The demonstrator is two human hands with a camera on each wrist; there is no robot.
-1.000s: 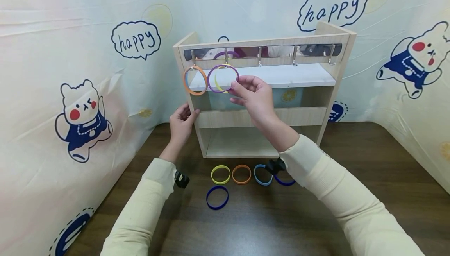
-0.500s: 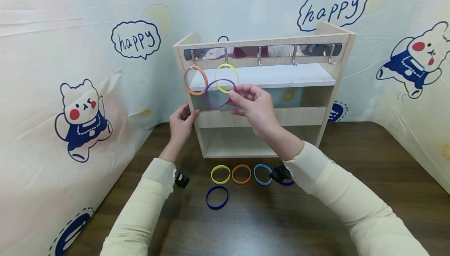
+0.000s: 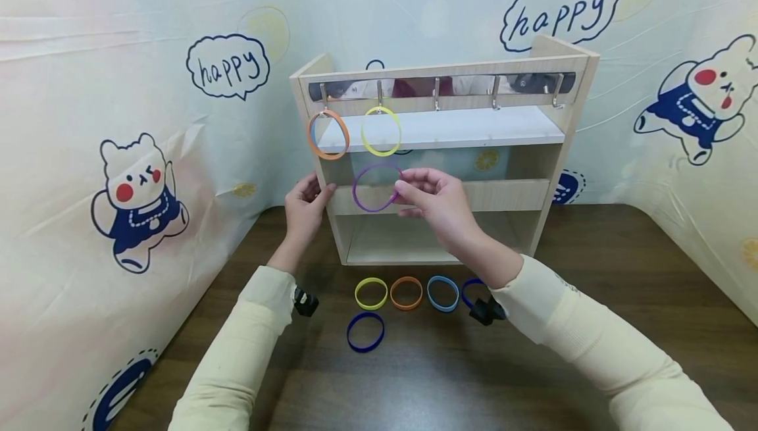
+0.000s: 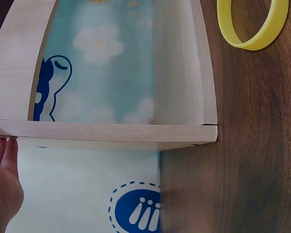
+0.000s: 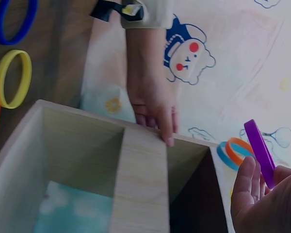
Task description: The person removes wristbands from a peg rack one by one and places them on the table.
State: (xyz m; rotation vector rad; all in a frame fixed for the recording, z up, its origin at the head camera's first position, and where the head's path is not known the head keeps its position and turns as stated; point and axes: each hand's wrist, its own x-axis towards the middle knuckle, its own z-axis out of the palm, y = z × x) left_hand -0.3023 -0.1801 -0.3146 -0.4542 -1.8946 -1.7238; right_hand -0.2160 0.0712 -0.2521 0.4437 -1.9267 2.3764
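My right hand [image 3: 441, 204] pinches a purple wristband [image 3: 376, 188] between thumb and fingers, in front of the small wooden shelf [image 3: 385, 201]. In the right wrist view the purple wristband [image 5: 260, 153] stands nearly edge-on above the fingers. My left hand [image 3: 304, 204] grips the left side panel of the shelf, its thumb on the front edge and its fingers against the outer side. On the leftmost hook hang an orange wristband [image 3: 341, 129] and a light blue one, mostly hidden behind it. A yellow wristband [image 3: 381, 152] hangs from the second hook.
Several wristbands lie on the dark wooden table [image 3: 414, 385] before the shelf: yellow [image 3: 371, 306], orange [image 3: 406, 308], light blue [image 3: 443, 309] and dark blue ones [image 3: 365, 350]. Three hooks to the right, including the middle hook [image 3: 437, 95], carry nothing. Printed cloth [image 3: 148, 36] surrounds the table.
My right hand has lowered the purple wristband from in front of the second hook to the shelf's middle board. The yellow wristband stays hanging there. My left hand has not moved.
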